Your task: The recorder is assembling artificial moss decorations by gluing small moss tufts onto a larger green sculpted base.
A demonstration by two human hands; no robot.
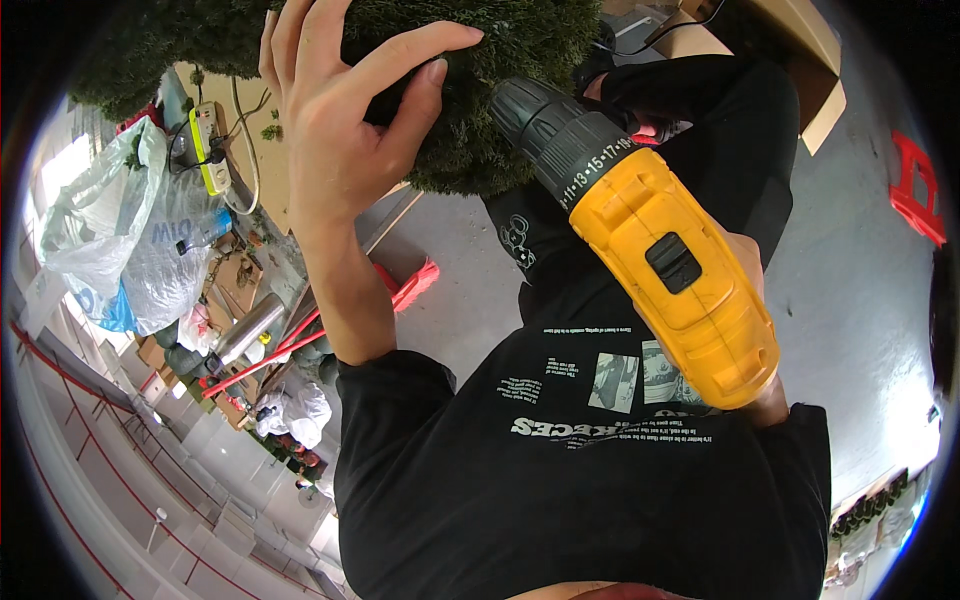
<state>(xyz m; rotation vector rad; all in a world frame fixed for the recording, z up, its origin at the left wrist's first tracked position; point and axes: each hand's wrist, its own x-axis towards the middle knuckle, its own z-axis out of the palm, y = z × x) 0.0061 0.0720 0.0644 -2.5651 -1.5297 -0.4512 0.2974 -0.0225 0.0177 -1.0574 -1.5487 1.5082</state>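
A yellow cordless drill (672, 265) with a black chuck fills the space right of centre, and its chuck end reaches the dark green artificial foliage (480, 140). My right hand (745, 252) is wrapped round the drill's handle, mostly hidden behind its body. Whether a bit sits inside the foliage cannot be seen. Against the foliage, my left hand (355, 105) lies open, its index finger and thumb stretched apart over the greenery. Some of its other fingertips run up to the picture's top edge.
A green-and-white power strip (208, 150) with cords lies on cardboard at the left. Beyond it are a clear plastic bag (110, 220) and a red broom (415, 285). A cardboard box (825, 90) and a red plastic piece (915, 188) are on the right.
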